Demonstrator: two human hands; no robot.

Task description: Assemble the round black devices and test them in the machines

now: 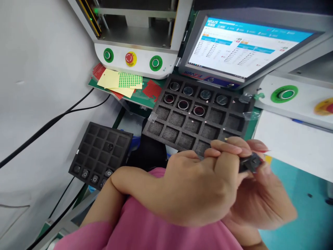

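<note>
In the head view, the person's left hand [200, 184] crosses in front of the right hand [260, 205], and both sets of fingers close on a small black part [251, 163] held between them, just in front of the near edge of a black foam tray [187, 126]. That tray's far cells hold round lens-like pieces [199, 110]; its nearer cells are bare. A second, smaller black tray [100, 152] lies to the left, well apart from the hands. Behind stand a monitor [241, 48] and a machine with green buttons [155, 63].
</note>
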